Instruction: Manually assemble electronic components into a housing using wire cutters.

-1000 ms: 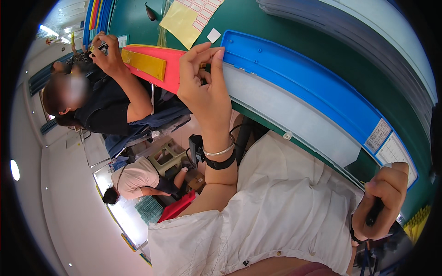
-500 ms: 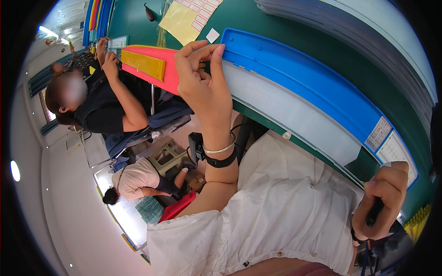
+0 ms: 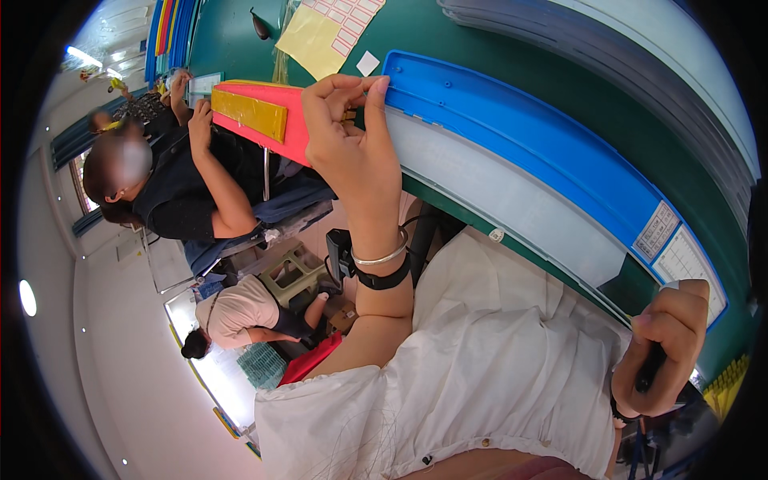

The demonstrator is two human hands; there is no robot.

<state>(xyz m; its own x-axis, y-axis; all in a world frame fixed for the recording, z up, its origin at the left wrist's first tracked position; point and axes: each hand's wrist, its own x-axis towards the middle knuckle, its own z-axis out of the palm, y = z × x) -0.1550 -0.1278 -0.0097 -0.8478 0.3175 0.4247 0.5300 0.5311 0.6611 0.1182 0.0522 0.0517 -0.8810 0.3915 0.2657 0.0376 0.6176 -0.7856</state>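
Observation:
My left hand (image 3: 350, 132) is at the left end of a long blue plastic case (image 3: 512, 120). Its thumb and forefinger pinch the case's end edge, with the other fingers curled. A frosted, translucent panel (image 3: 504, 192) runs along the near side of the case. White printed labels (image 3: 680, 252) cover its right end. Beside that end, my right hand (image 3: 668, 340) is closed in a fist around a black, handle-like object (image 3: 650, 368). Most of this object is hidden by the fingers, so its kind cannot be told.
A red piece with a yellow block (image 3: 250, 114) lies left of my left hand. Farther back are a yellow label sheet (image 3: 316, 40), a white square (image 3: 368, 63) and a dark teardrop-shaped item (image 3: 260, 26). Clear stacked covers (image 3: 624, 64) line the far right. Co-workers sit and bend at left.
My hands and the blue case stay almost still. The seated co-worker's head and nearer hand have shifted slightly, the hand lowering toward the red piece.

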